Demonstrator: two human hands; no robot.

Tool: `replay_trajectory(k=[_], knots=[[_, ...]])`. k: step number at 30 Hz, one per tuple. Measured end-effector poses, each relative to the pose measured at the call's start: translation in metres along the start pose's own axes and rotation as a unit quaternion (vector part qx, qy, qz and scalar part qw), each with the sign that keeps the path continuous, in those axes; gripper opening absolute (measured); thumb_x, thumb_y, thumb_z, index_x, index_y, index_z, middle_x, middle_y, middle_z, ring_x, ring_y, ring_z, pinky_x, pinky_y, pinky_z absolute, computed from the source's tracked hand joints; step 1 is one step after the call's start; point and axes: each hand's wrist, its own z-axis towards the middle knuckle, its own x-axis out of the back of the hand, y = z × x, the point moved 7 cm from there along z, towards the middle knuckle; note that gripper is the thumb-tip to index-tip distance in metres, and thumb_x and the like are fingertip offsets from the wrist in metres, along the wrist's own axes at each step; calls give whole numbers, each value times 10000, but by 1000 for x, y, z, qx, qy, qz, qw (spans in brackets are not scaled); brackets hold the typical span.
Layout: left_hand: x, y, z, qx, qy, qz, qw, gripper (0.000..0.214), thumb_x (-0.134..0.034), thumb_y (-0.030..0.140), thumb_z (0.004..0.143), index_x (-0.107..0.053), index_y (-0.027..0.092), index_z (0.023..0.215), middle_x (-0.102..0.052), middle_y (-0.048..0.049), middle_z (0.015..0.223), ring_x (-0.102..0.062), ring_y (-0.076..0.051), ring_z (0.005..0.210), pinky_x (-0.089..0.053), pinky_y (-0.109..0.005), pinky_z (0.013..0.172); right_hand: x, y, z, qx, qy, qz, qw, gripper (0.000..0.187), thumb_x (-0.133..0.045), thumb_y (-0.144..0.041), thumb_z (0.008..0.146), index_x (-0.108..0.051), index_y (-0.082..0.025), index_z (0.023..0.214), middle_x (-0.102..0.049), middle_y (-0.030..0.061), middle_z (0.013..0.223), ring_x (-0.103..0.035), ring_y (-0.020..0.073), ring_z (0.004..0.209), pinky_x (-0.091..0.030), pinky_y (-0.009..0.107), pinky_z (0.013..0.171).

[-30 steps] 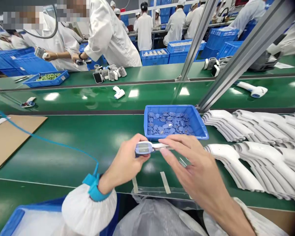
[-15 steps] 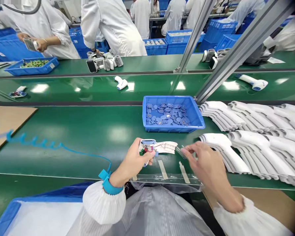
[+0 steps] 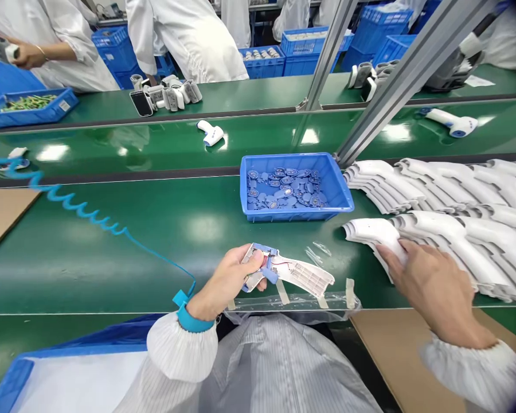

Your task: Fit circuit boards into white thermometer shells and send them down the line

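Observation:
My left hand [image 3: 229,280] is closed around the head of an opened infrared thermometer half [image 3: 307,276]. Its hollow white handle points right, and a red wire and blue parts show inside. My right hand [image 3: 434,287] reaches to the front row of stacked white shells, its thumb and fingers closed on the top white thermometer shell [image 3: 375,232] at the near left. Thin clear plastic strips [image 3: 317,253] lie on the green bench beyond the handle. Pale tape pieces [image 3: 350,292] are stuck along the bench's front edge.
A blue bin [image 3: 296,215] of small blue parts stands behind my hands. A slanted metal post [image 3: 395,86] rises to its right. The coiled blue cord [image 3: 90,215] runs to my left wristband. Finished-looking thermometers [image 3: 210,134] lie on the conveyor, with co-workers in white coats beyond.
My right hand has let go of the clear strips, now lying on the bench, and moved right onto the shell stack. My left hand has tilted the thermometer half, handle end lower.

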Motion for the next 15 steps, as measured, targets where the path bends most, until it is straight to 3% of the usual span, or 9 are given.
replay_trajectory(k=[4, 7, 11, 15], knots=[[0, 4, -4, -21, 11, 8, 1000, 286, -706, 326, 876, -613, 179, 1103, -649, -37, 1005, -606, -125, 832, -453, -234, 725, 5, 3, 1, 0, 38, 20, 999, 523, -434, -587, 967, -689, -154, 1113, -706, 219, 905, -626, 351, 767, -378, 434, 565], [3, 1, 0, -27, 39, 49, 998, 240, -726, 273, 838, -642, 154, 1029, -648, -38, 957, -602, -138, 841, -459, -245, 741, 29, -9, -6, 35, 97, 28, 994, 566, -445, -625, 951, -669, -154, 1170, -715, 225, 975, -634, 364, 834, -392, 445, 594], [4, -8, 8, -15, 50, 44, 998, 224, -664, 313, 878, -651, 128, 1003, -642, -33, 834, -574, -123, 710, -426, -240, 643, 69, -58, -23, 155, 138, 93, 974, 446, -474, -547, 976, -655, -178, 1149, -725, 184, 1046, -650, 336, 943, -444, 432, 685], [1, -3, 4, -31, 20, 1, 999, 357, -659, 425, 906, -638, 167, 1152, -661, -48, 987, -589, -140, 832, -438, -243, 716, 96, -118, -36, 252, 124, 135, 950, 294, -518, -403, 998, -628, -176, 1149, -725, 124, 1105, -642, 308, 1019, -436, 439, 820]])
